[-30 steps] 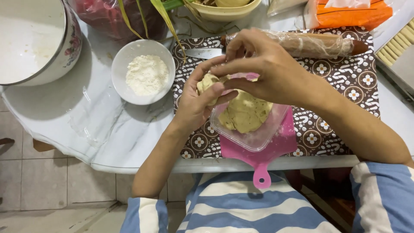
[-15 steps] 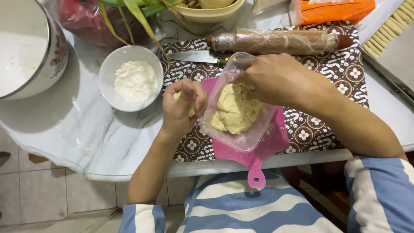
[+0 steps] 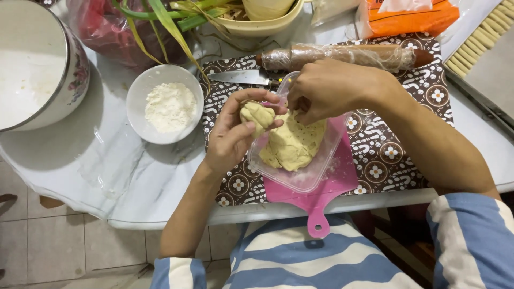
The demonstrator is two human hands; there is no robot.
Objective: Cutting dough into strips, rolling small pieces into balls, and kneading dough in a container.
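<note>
A clear plastic tub (image 3: 316, 176) holds a lump of pale yellow dough (image 3: 295, 145) and rests on a pink cutting board (image 3: 337, 184). My left hand (image 3: 235, 134) is cupped around a small piece of dough (image 3: 256, 114) just left of the tub. Above the tub's far end, my right hand (image 3: 334, 88) has its fingers curled and its fingertips down at the big lump. Whether it pinches any dough is hidden.
A white bowl of flour (image 3: 167, 104) sits left of the patterned mat (image 3: 399, 144). Behind lie a knife (image 3: 238, 77), a wrapped rolling pin (image 3: 348, 55), a large white pot (image 3: 37, 69), green leaves, an orange packet and a tray at the right edge.
My left hand has turned palm up with a small dough piece now showing in it. My right hand stays over the tub. The view has shifted slightly.
</note>
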